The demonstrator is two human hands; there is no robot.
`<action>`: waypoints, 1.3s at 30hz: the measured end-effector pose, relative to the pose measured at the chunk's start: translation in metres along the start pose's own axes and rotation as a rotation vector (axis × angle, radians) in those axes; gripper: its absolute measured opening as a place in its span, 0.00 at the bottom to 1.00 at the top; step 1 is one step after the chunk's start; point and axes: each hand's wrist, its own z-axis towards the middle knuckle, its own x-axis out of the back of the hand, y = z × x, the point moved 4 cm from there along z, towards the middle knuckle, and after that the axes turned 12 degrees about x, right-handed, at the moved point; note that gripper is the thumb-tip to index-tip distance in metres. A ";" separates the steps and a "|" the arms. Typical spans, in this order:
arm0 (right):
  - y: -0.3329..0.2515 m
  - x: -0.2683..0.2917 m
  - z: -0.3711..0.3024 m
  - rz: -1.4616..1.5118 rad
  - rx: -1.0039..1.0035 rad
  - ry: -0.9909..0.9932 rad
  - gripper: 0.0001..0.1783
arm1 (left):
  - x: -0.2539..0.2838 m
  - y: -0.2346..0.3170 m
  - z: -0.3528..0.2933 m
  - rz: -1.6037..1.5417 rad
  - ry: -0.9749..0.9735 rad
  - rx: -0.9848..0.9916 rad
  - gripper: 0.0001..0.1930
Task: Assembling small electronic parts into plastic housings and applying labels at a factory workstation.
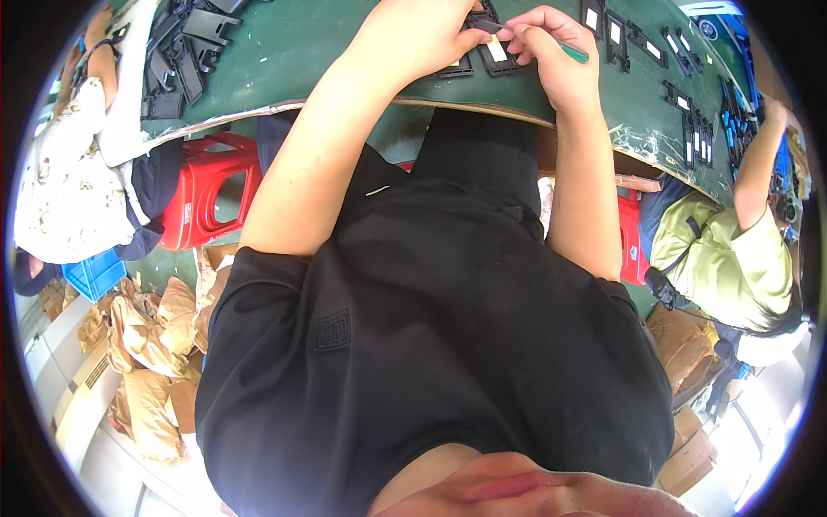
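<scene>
While hands work, red stools line green tabletop.

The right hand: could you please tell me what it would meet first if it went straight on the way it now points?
Most likely the left hand, just leftward of the right hand; the black parts between them may be brushed first, since depth is unclear here.

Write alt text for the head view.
A right hand holds a slim tool at black parts on a green table, the left hand close by. A person in white is at left, another in yellow-green at right.
</scene>
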 end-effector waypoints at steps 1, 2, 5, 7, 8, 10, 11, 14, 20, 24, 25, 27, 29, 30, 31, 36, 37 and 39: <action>0.000 0.000 0.000 -0.015 0.001 -0.005 0.07 | 0.000 0.001 0.000 0.018 -0.007 0.020 0.22; 0.000 0.000 0.000 -0.029 0.003 -0.010 0.08 | 0.000 0.001 0.000 0.036 -0.013 0.041 0.21; 0.009 0.003 0.006 -0.003 0.035 -0.020 0.10 | 0.000 -0.001 0.002 0.035 -0.021 0.047 0.20; 0.011 0.005 0.006 0.006 0.023 -0.020 0.10 | 0.000 -0.001 0.001 0.030 -0.019 0.050 0.20; 0.012 0.005 0.006 0.015 0.009 -0.019 0.09 | 0.000 -0.001 0.001 0.025 -0.018 0.053 0.20; 0.012 0.004 0.007 0.017 0.011 -0.023 0.09 | 0.000 0.000 0.001 0.029 -0.019 0.058 0.20; 0.012 0.004 0.007 0.019 0.011 -0.025 0.09 | 0.001 0.000 0.001 0.033 -0.021 0.062 0.20; 0.013 0.005 0.009 0.019 -0.002 -0.045 0.10 | 0.000 -0.002 0.001 0.041 -0.021 0.050 0.20; -0.004 -0.005 0.006 0.034 0.010 -0.059 0.10 | -0.001 -0.003 0.001 0.034 -0.016 0.045 0.19; -0.010 -0.012 0.010 -0.016 0.050 -0.093 0.11 | 0.000 -0.002 0.000 0.029 -0.013 0.042 0.19; -0.012 -0.014 0.012 -0.047 0.086 -0.122 0.11 | 0.000 -0.002 0.000 0.033 -0.018 0.040 0.19; -0.015 -0.018 0.014 -0.080 0.125 -0.152 0.10 | 0.001 -0.001 0.000 0.036 -0.020 0.037 0.19; -0.020 -0.019 0.015 -0.158 0.175 -0.171 0.10 | 0.000 -0.001 -0.001 0.028 -0.015 0.023 0.19; -0.022 -0.019 0.016 -0.164 0.177 -0.174 0.10 | 0.000 -0.001 -0.001 0.024 -0.011 0.022 0.19; -0.026 -0.020 0.017 -0.213 0.237 -0.196 0.09 | 0.000 -0.001 -0.002 0.019 -0.002 0.018 0.19; -0.040 -0.025 0.028 -0.319 0.397 -0.303 0.10 | -0.004 -0.005 -0.001 0.006 0.019 -0.006 0.19; -0.042 -0.023 0.031 -0.327 0.395 -0.299 0.10 | -0.001 0.000 -0.001 0.019 0.016 0.009 0.19; -0.043 -0.027 0.034 -0.232 0.359 -0.376 0.11 | 0.002 0.003 -0.004 0.043 0.012 0.037 0.19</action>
